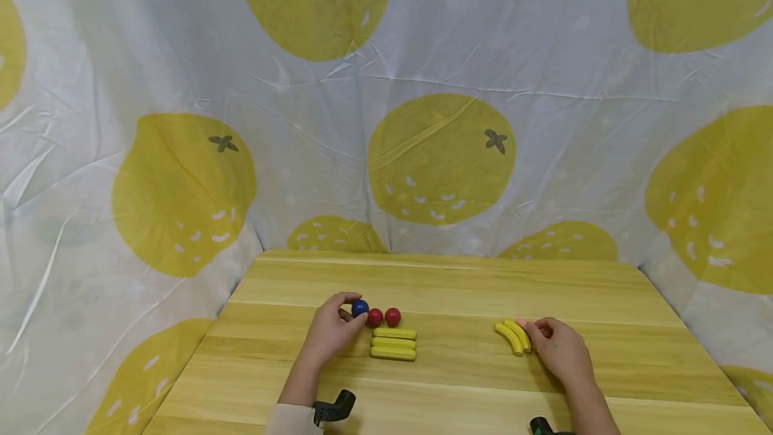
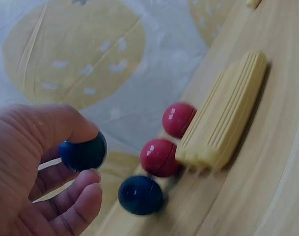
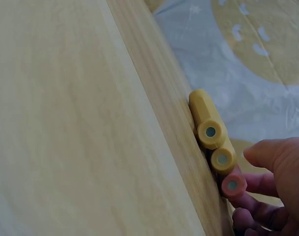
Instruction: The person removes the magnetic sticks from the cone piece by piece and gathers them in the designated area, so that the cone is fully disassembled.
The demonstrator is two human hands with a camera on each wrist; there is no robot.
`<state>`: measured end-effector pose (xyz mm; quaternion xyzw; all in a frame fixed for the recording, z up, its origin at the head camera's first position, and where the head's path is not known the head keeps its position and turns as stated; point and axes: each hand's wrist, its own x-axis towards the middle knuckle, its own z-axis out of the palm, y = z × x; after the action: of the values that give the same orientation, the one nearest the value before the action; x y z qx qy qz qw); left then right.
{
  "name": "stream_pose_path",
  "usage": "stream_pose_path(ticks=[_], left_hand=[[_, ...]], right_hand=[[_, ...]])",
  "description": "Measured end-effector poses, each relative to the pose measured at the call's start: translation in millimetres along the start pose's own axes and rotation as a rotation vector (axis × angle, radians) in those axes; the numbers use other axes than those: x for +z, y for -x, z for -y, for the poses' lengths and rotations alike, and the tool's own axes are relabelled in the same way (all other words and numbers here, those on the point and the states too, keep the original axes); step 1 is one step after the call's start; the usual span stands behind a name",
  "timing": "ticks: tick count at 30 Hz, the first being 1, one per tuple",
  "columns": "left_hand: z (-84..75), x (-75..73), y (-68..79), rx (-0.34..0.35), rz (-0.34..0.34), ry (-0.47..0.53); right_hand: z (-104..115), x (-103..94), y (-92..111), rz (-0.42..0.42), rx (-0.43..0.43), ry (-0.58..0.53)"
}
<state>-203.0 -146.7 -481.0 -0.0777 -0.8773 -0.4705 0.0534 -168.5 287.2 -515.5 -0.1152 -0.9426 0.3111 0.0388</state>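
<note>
My left hand (image 1: pixel 331 329) pinches a blue ball (image 2: pixel 84 153) between thumb and fingers, just above the table. A second blue ball (image 2: pixel 140 195) rests below it, next to two red balls (image 1: pixel 392 317); the hand mostly hides it in the head view. Three straight yellow magnetic rods (image 1: pixel 393 344) lie side by side in front of the balls. My right hand (image 1: pixel 563 348) holds a pink magnetic rod (image 3: pixel 234 185) beside two curved yellow magnetic rods (image 1: pixel 510 339). In the head view, the fingers cover most of the pink rod.
The pieces lie on a wooden table (image 1: pixel 453 395). Behind and beside it hangs a pale cloth (image 1: pixel 326 173) printed with yellow fruit. A black wrist strap mount (image 1: pixel 335 408) sits on the left forearm.
</note>
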Motion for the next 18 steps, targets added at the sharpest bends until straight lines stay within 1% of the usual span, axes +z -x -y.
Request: stream_pose_path(ticks=[2,6,11,18], left_hand=[[6.8,-5.4,-1.3,-0.023,-0.023,-0.023],[17.7,-12.9,-2.2,-0.054,-0.039,-0.066],[24.7,-20.3,-2.5,-0.093,-0.057,-0.091],[33.1,-25.3,-3.2,-0.139,-0.028,-0.109]], right_hand=[[0,-0.3,0,0.001,-0.004,-0.001],[1,-1.1,1,0.003,-0.010,-0.016],[2,0.0,1,-0.007,-0.043,-0.041],[4,-0.1,2,0.014,-0.088,-0.093]])
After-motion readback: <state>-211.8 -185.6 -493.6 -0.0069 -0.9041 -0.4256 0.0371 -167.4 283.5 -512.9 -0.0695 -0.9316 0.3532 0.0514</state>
